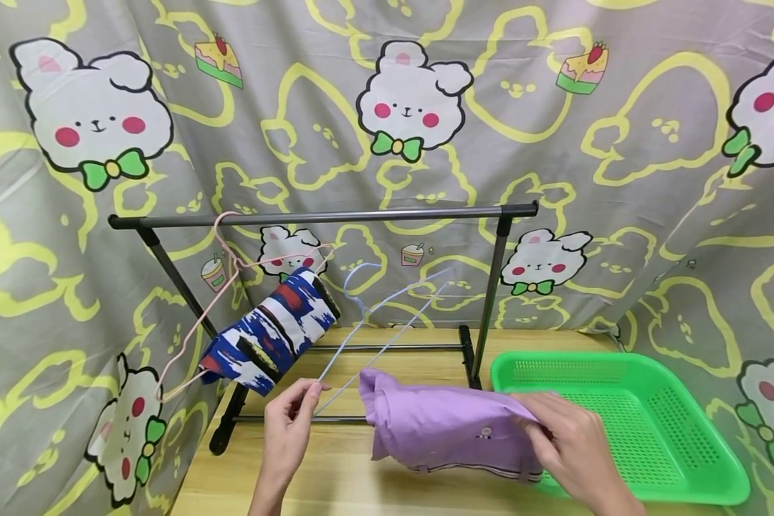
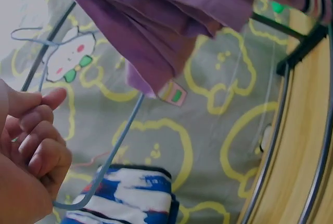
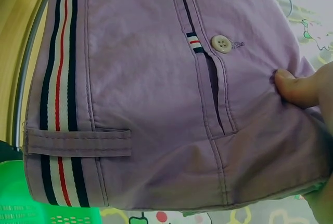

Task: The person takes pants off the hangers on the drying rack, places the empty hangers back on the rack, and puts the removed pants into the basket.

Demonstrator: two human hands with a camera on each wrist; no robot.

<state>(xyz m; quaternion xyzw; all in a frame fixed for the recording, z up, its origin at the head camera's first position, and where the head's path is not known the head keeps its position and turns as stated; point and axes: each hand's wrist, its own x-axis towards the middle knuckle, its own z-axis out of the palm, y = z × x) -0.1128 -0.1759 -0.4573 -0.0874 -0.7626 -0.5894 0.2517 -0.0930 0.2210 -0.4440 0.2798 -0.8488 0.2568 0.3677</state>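
Observation:
Between its thumb and fingers, my left hand (image 1: 287, 419) pinches one lower corner of a light blue wire hanger (image 1: 363, 309), whose hook leans toward the rack. My right hand (image 1: 570, 437) grips a pair of purple shorts (image 1: 438, 423) at the waist end, thumb on the near face. A buttoned pocket and a striped waistband with a belt loop show on the shorts (image 3: 140, 89) in the right wrist view. Their other end droops beside the hanger's open frame. The left wrist view shows the hanger wire (image 2: 121, 135) passing behind the fabric.
A black metal rack (image 1: 361, 216) stands on the wooden table (image 1: 335, 480). From its bar hangs a pink hanger (image 1: 216, 229) carrying a folded blue, white and red patterned garment (image 1: 277, 330). A green plastic basket (image 1: 619, 358) sits at the right. Cartoon-print curtains (image 1: 413, 186) surround the table.

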